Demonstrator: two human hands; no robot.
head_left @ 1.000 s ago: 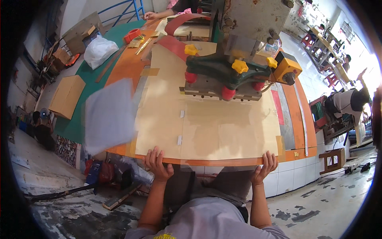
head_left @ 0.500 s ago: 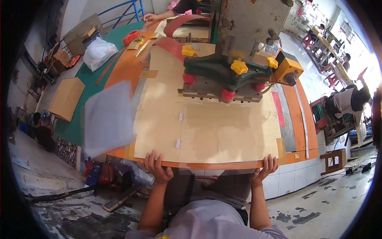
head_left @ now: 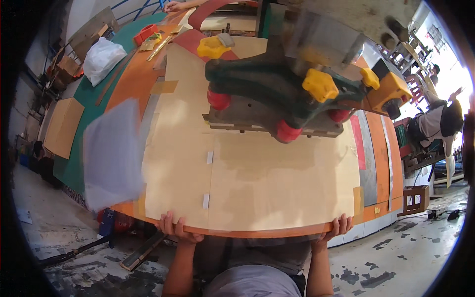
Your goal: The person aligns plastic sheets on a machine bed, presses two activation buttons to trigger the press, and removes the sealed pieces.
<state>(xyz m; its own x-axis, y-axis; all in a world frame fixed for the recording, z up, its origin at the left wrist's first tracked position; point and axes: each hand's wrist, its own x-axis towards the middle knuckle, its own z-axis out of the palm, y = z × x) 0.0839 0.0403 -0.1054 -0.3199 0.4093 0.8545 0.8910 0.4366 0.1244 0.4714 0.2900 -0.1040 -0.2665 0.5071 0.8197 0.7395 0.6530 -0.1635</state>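
My left hand (head_left: 179, 228) is closed on the front edge of an orange board (head_left: 247, 232), its fingers curled over the top. Farther right, my right hand (head_left: 334, 228) grips the same edge with its fingers bent over it. Between them lies a large cream sheet (head_left: 282, 188), flat on the board, with two small white strips (head_left: 206, 201) on its left part. Over the sheet's far half stands a dark green press head (head_left: 252, 81) with yellow knobs (head_left: 320, 85), red collars (head_left: 288, 131) and a flat metal plate below.
A stack of translucent sheets (head_left: 113, 156) lies left of the cream sheet. Beyond are a cardboard piece (head_left: 64, 127), a white plastic bag (head_left: 103, 60) and a red tape dispenser (head_left: 145, 33). Another person's hand (head_left: 172, 6) rests at the far side. A metal ruler (head_left: 389, 168) lies right.
The press head looms larger and nearer in view. Both hands and the board's front edge appear lower in the picture, the grip kept. The far person's hand has shifted left in view.
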